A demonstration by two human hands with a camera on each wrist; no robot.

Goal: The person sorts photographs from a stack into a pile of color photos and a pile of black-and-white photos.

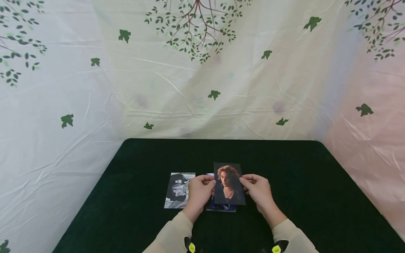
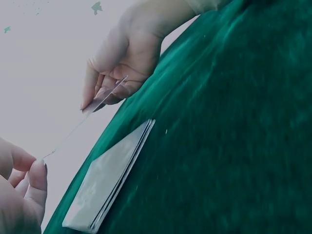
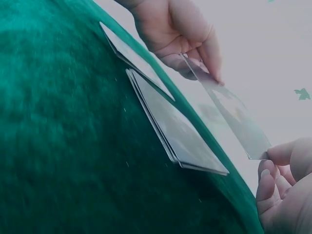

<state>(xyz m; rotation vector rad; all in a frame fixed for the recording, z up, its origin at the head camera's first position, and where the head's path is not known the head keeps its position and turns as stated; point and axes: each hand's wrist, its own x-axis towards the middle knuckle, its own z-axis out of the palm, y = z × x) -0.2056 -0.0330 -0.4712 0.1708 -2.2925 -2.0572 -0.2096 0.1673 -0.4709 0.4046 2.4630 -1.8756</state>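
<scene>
While the left hand (image 1: 200, 192) and right hand (image 1: 261, 192) pinch its opposite edges, a portrait photo (image 1: 228, 184) is held above the photo stack (image 1: 220, 208); a black-and-white photo (image 1: 175, 189) lies left of that stack.

A curtained-off nook: leaf-print cloth (image 1: 177, 105) surrounds a table (image 1: 300, 175)

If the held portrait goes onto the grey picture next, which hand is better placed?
Probably the left hand: it pinches the portrait on the side nearest the grey picture. The right hand pinches the opposite edge, farther away.
</scene>
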